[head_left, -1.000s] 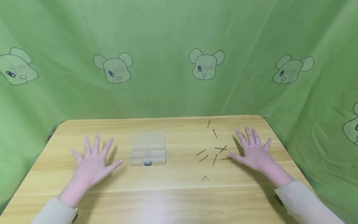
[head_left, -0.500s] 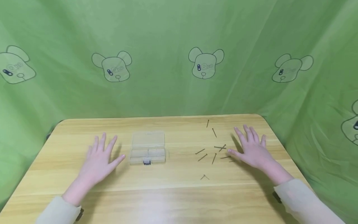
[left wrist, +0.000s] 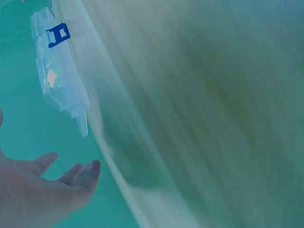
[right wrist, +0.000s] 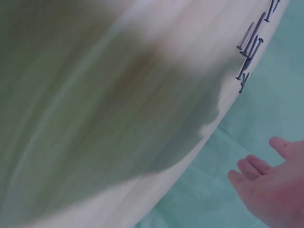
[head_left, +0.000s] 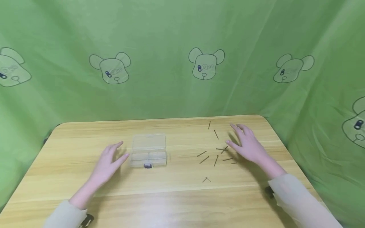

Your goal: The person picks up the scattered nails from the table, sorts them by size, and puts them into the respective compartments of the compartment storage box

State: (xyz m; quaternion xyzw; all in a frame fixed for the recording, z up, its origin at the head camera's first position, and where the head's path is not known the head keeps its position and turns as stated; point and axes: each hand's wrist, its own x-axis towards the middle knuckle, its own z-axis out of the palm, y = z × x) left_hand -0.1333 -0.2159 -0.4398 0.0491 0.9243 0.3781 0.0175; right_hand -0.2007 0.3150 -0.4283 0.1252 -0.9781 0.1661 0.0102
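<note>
A clear plastic box with a blue latch lies on the table, its lid folded back away from the person. To its left, my left hand hovers with fingers loosely bent and thumb pointing at the box, holding nothing. Several dark nails are scattered right of the box, two of them crossed. Over the table just right of the nails is my right hand, fingers spread and relaxed, nothing in it. In the right wrist view, nails lie beyond the fingers.
The wooden table has rounded far corners. A green curtain printed with bear heads hangs behind it and along both sides. Each wrist wears a dark strap under a light sleeve.
My left hand has swung right toward the box, its spread fingers now bending together. The right hand has shifted slightly left and forward, its fingers less spread. Box and nails stay put.
</note>
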